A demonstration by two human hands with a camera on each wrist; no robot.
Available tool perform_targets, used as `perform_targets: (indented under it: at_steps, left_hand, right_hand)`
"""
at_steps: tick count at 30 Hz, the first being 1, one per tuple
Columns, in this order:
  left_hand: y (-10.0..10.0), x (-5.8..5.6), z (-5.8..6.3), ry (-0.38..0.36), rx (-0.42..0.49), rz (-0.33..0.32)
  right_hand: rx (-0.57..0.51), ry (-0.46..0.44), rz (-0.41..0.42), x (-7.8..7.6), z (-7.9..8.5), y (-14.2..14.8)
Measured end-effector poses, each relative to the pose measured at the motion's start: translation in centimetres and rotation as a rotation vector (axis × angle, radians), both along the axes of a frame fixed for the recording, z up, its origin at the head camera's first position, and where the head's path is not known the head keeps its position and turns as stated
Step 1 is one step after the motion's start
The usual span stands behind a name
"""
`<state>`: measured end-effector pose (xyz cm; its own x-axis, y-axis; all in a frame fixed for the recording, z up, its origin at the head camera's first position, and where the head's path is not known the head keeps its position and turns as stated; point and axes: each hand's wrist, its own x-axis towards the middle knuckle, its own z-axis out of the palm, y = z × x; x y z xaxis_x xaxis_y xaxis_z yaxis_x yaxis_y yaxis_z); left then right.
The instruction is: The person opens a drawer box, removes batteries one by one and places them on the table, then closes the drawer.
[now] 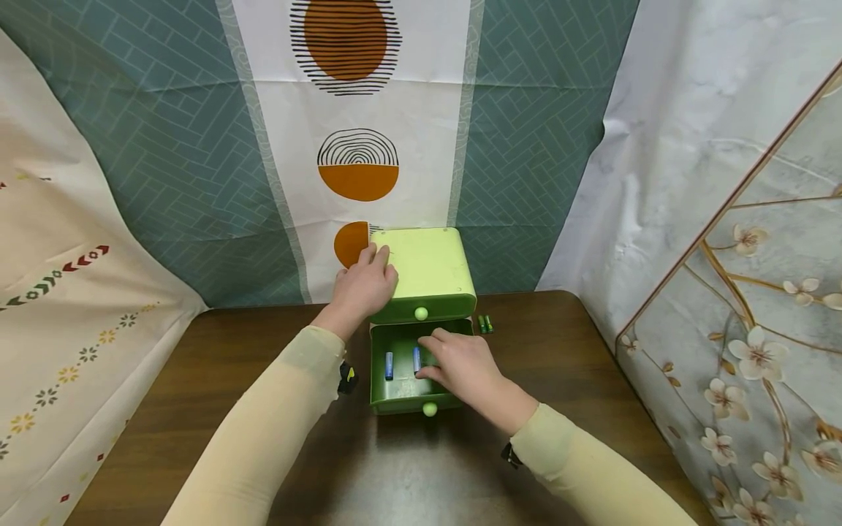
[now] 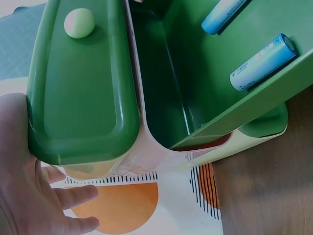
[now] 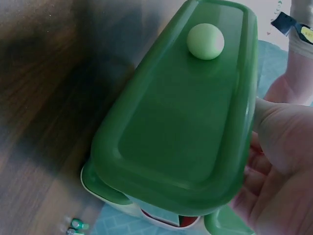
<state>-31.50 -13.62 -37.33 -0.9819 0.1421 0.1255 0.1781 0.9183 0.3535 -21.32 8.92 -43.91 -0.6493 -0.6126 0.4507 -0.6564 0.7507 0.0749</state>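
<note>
A small light-green cabinet [image 1: 430, 263] stands on the table with its lower drawer [image 1: 401, 389] pulled out. Inside that drawer lie two blue batteries, a left one [image 1: 389, 365] and a right one [image 1: 416, 360]. My left hand [image 1: 365, 285] rests on the cabinet's top left edge; in the left wrist view its thumb lies along the closed upper drawer [image 2: 83, 83] and the other fingers spread past the side. My right hand [image 1: 460, 363] reaches over the open drawer, thumb and fingers apart around the right battery. The drawer front hides its fingertips in the right wrist view.
Two green batteries [image 1: 485, 324] lie on the brown table [image 1: 539, 365] to the right of the cabinet. Patterned cloth [image 1: 421, 146] hangs close behind it. A floral panel [image 1: 756, 365] borders the right side, and a cream cloth [image 1: 66, 307] the left.
</note>
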Motion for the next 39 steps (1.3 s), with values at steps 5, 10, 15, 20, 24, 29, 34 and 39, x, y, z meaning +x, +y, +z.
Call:
perform_targets:
  at_steps: [5, 10, 15, 20, 24, 29, 34, 39]
  left_hand:
    - [0.0, -0.1, -0.1, 0.003, 0.001, -0.002]
    - [-0.1, -0.1, -0.1, 0.002, 0.003, 0.000]
    - [-0.1, 0.0, 0.0, 0.005, 0.003, 0.002]
    - [-0.1, 0.0, 0.1, 0.002, 0.007, 0.004]
    - [-0.1, 0.0, 0.1, 0.000, 0.001, 0.001]
    - [0.0, 0.0, 0.0, 0.001, 0.009, 0.003]
    - [0.0, -0.1, -0.1, -0.001, 0.010, 0.007]
    - [0.0, -0.1, -0.2, -0.003, 0.006, 0.008]
  right_hand:
    - [0.051, -0.047, -0.036, -0.6, -0.2, -0.3]
    - [0.070, -0.084, -0.056, -1.2, -0.5, -0.6]
    - [0.078, -0.109, -0.064, -1.6, -0.8, -0.7]
    - [0.101, -0.153, -0.084, -1.8, -0.8, -1.0]
    - [0.127, -0.186, -0.101, -1.9, -0.9, -1.2]
    - [0.140, -0.195, -0.109, -2.0, -1.1, -1.3]
    - [0.139, -0.203, -0.115, -2.2, -1.5, -1.4]
    - [0.137, -0.222, -0.116, -2.3, -1.8, -1.6]
